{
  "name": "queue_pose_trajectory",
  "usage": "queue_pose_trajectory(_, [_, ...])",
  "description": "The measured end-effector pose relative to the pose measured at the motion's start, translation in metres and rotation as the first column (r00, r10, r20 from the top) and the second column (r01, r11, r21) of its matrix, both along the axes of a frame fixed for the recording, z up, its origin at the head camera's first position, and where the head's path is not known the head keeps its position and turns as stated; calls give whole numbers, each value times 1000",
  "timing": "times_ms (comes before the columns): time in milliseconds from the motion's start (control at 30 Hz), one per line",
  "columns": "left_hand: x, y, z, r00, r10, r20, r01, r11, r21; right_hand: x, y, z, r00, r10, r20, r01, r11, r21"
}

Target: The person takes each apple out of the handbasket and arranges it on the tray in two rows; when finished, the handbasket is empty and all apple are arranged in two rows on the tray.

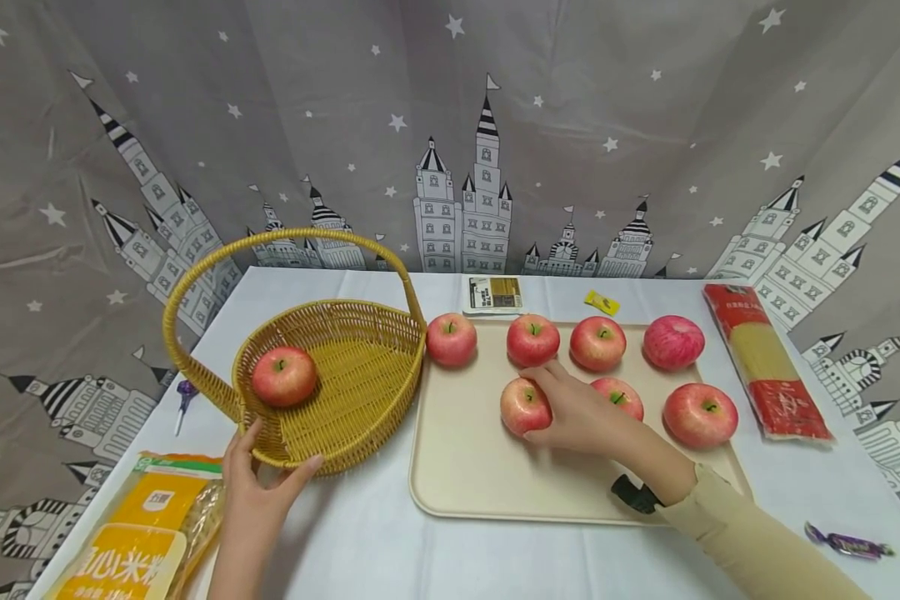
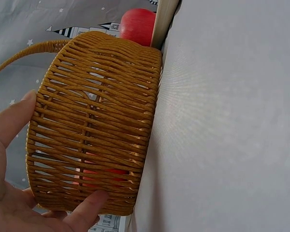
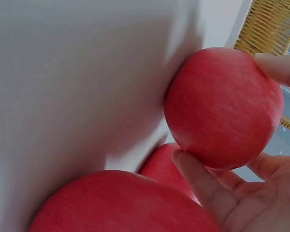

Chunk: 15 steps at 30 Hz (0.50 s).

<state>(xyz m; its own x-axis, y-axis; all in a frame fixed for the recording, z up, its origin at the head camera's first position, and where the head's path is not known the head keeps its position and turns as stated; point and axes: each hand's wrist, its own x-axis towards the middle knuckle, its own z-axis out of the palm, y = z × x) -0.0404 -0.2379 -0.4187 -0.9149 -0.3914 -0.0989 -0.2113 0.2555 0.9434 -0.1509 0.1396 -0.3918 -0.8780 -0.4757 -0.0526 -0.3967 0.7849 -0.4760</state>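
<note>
My right hand [image 1: 577, 412] grips an apple [image 1: 523, 407] over the cream tray [image 1: 465, 475]. The right wrist view shows thumb and fingers on opposite sides of this red apple [image 3: 222, 108]. At the left, my left hand [image 1: 258, 492] holds the near side of a woven basket [image 1: 360, 454] with a tall arched handle. In the left wrist view, thumb and fingers of that hand spread along the basket's wicker wall [image 2: 94, 116]. One apple [image 1: 284, 377] lies inside the basket, towards its left side.
Several more apples sit on the tray, among them one apple [image 1: 452, 340] by the basket's rim. A red-and-yellow packet [image 1: 768, 362] lies to the right, a yellow food bag [image 1: 135, 533] at front left. Wrapped candy [image 1: 847, 543], a lollipop [image 1: 185, 400], a yellow sachet [image 1: 602, 302] and a small packet [image 1: 492, 294] lie around.
</note>
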Motion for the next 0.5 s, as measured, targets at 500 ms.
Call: queue_pose_trajectory(500, [0,0,0,1000,9,-4,-9,1000,1,-12,-10,11,998,10,-57,-15,997,-79])
